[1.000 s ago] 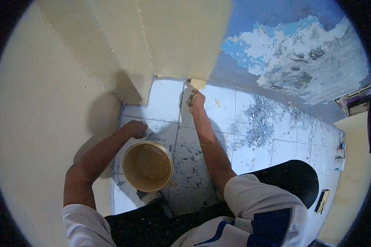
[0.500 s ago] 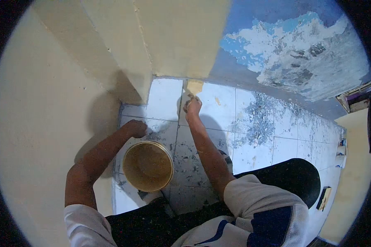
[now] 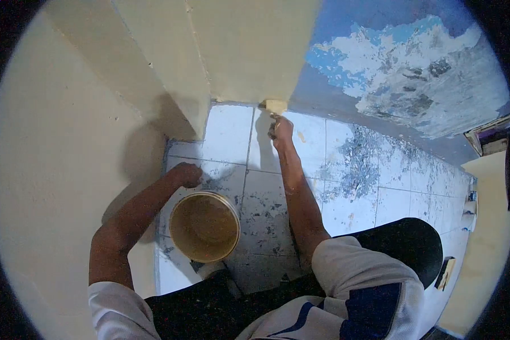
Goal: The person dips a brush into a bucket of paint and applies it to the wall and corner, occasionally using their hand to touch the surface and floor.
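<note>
My right hand point(image 3: 281, 131) is closed around a paintbrush point(image 3: 276, 106) whose wide head is coated in cream paint. The brush head touches the bottom of the cream-painted wall point(image 3: 249, 51), close to where it meets the floor. Just beyond the far rim of a round bucket point(image 3: 204, 228), my left hand point(image 3: 188, 175) is held with its fingers curled in; whatever they may hold is hidden. The bucket's inside is smeared with cream-brown paint, and it stands upright between my feet and the wall corner.
Blue wall point(image 3: 309, 85) adjoins the painted stretch, with a large peeling patch point(image 3: 402, 73) on it. Paint flakes point(image 3: 357, 167) litter the white tiled floor point(image 3: 226, 133). A cream wall point(image 3: 56, 187) rises close at my left. A small block-like object point(image 3: 445, 273) lies at far right.
My right hand has moved slightly up and to the right, bringing the brush along the wall's bottom edge. The left hand and the bucket stay nearly where they were.
</note>
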The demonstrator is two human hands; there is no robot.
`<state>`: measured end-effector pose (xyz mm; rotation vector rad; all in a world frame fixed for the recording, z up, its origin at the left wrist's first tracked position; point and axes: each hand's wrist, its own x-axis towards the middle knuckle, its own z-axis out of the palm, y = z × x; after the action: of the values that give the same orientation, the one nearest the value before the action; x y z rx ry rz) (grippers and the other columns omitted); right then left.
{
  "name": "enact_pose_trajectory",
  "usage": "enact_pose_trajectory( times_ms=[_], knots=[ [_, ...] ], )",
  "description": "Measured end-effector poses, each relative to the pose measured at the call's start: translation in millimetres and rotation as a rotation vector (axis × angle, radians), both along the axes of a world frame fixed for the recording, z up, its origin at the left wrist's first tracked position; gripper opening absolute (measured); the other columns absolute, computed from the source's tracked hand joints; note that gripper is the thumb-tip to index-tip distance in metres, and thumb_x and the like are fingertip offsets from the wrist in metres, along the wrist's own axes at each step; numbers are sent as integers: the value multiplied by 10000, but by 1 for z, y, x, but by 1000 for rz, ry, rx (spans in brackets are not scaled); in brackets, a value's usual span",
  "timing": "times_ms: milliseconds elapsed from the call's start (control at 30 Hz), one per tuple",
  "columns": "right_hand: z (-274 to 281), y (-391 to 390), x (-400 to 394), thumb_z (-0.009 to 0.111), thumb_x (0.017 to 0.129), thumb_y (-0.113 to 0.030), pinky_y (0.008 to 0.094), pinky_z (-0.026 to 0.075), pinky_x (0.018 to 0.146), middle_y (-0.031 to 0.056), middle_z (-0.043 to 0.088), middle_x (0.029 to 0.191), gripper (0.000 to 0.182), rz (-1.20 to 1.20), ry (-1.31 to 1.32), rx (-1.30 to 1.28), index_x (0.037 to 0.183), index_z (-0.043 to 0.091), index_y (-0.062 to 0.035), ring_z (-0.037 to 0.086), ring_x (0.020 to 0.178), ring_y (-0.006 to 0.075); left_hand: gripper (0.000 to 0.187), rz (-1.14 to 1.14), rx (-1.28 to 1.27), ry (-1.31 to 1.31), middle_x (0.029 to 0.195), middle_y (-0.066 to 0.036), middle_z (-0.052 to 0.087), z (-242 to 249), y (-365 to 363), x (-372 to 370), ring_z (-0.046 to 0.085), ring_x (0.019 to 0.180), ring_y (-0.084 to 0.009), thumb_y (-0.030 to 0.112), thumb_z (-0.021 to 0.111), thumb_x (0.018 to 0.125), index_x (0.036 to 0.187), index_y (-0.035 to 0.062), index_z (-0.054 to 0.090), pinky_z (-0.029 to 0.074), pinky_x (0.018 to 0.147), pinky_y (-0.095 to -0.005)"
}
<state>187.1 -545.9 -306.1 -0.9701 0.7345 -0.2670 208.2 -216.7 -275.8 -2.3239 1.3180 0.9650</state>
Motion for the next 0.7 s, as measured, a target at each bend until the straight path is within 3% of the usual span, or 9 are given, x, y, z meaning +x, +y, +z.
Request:
enact_pose_trajectory(
  times_ms=[67, 133, 200, 300, 367, 500, 567, 600, 700],
  knots=[
    [5, 2, -7, 465, 886, -94, 302, 363, 396, 26, 515, 626, 174, 16, -87, -142, 921, 631, -56, 462, 461, 152, 345, 13, 12, 10, 968, -197, 649, 10, -2, -3, 627, 934, -328, 324, 537, 836, 930, 15, 657, 501, 811, -447],
    [-10, 8, -1, 494, 920, -156, 286, 418, 504, 62, 554, 808, 265, 40, -108, -676, 1129, 579, -19, 504, 591, 131, 337, 29, 29, 28, 976, -198, 647, 18, -4, -5, 625, 943, -329, 310, 534, 834, 945, 16, 653, 498, 818, -452],
    [52, 49, -5, 518, 929, -209, 274, 431, 560, 79, 548, 905, 349, -50, -152, -289, 1216, 535, -12, 508, 660, 111, 342, 6, 83, 42, 987, -196, 645, -3, 0, -1, 619, 962, -328, 308, 532, 834, 974, 17, 645, 492, 828, -457],
    [69, 80, 2, 566, 906, -286, 244, 411, 551, 56, 547, 859, 436, -23, -339, -343, 1242, 512, -13, 484, 683, 78, 336, -1, 35, 31, 1000, -193, 644, -30, 11, 10, 620, 967, -325, 296, 531, 831, 978, 17, 647, 491, 831, -462],
    [123, 87, -12, 594, 871, -278, 219, 400, 552, 21, 594, 789, 432, 285, -325, -295, 1218, 531, -27, 468, 657, 69, 320, 15, -67, -22, 982, -194, 649, -35, 12, 10, 628, 940, -327, 282, 540, 819, 940, 10, 659, 494, 823, -463],
    [116, 68, -32, 637, 833, -201, 209, 386, 584, -31, 562, 767, 149, 520, -390, -450, 884, 642, -61, 485, 692, 68, 252, 4, 30, 31, 856, -178, 671, -54, 2, 32, 640, 758, -329, 214, 564, 771, 832, 0, 681, 495, 758, -468],
    [154, 54, -49, 640, 806, -180, 216, 331, 466, -25, 518, 633, 131, 793, -313, -589, 835, 652, -53, 427, 533, 57, 199, -95, -208, 105, 645, -180, 618, -107, 32, 63, 567, 530, -266, 177, 607, 734, 674, -6, 659, 467, 577, -449],
    [183, 45, -45, 665, 807, -152, 214, 342, 438, -1, 584, 689, 153, 1161, -527, -550, 874, 674, -15, 472, 535, 55, 290, -54, 23, 57, 1006, -177, 652, -79, 8, 54, 626, 906, -304, 195, 558, 771, 996, 41, 657, 484, 808, -462],
    [251, 79, -45, 705, 790, -91, 230, 382, 456, 25, 568, 598, 102, 1549, -733, -823, 790, 672, 5, 504, 524, 48, 298, 68, -13, -19, 939, -144, 656, -41, 16, 53, 626, 828, -286, 171, 592, 704, 967, 42, 644, 490, 728, -464]
  ],
)
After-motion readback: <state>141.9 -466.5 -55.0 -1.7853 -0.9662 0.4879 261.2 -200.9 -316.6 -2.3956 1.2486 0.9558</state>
